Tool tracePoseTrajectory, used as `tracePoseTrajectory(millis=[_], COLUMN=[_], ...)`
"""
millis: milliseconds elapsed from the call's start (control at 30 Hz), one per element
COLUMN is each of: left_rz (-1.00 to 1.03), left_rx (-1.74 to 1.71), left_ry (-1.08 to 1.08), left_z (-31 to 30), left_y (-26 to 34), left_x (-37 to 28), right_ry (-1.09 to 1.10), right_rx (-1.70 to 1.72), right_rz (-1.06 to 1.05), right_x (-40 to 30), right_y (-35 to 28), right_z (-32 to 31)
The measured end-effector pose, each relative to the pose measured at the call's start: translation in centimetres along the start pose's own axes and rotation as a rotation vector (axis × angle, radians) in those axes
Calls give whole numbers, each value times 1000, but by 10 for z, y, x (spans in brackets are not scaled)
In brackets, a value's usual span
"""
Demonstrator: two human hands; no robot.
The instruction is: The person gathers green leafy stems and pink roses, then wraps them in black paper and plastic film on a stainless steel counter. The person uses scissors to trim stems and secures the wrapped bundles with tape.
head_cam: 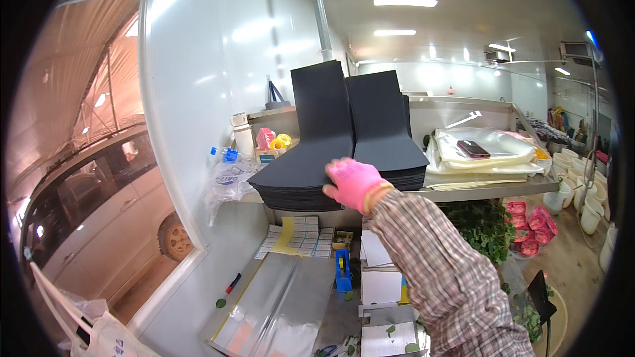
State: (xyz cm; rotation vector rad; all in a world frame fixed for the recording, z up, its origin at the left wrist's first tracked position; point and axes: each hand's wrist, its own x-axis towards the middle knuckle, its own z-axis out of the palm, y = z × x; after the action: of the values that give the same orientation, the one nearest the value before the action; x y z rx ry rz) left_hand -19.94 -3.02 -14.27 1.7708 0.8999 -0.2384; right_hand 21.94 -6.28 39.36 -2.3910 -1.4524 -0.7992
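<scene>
My right hand (353, 184), in a pink glove with a yellowish cuff, reaches over the right front part of the left stack of black sheets (302, 173). Its thumb stands apart from the fingers, and no sheet is visibly gripped. Whether the fingertips touch the top sheet I cannot tell. The back part of this stack bends upward. Just right of it stands a second stack of black sheets (384, 151), bent up in the same way. Both lie on a raised metal shelf (476, 189). My left hand is out of view.
Clear plastic sleeves (476, 146) carry a phone (473, 148) on the shelf's right. Below are a blue tape dispenser (343, 270), plastic sheeting (278, 302), a marker (233, 283) and white cards (381, 287). Green foliage (481, 230) and pink packs (531, 228) are right; a doorway (149, 109) is left.
</scene>
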Motion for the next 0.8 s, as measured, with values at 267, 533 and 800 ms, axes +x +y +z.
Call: tracePoseTrajectory(millis=[267, 533, 800], left_rz=[395, 698, 1367], left_rx=[52, -144, 666], left_ry=[11, 322, -1], left_z=[-21, -129, -25], left_y=[8, 188, 326], left_x=[37, -28, -39], right_ry=[456, 325, -87], right_rx=[348, 324, 542], right_rz=[104, -186, 208], right_x=[-7, -271, -486], right_y=[-9, -22, -67], right_z=[30, -1, 83])
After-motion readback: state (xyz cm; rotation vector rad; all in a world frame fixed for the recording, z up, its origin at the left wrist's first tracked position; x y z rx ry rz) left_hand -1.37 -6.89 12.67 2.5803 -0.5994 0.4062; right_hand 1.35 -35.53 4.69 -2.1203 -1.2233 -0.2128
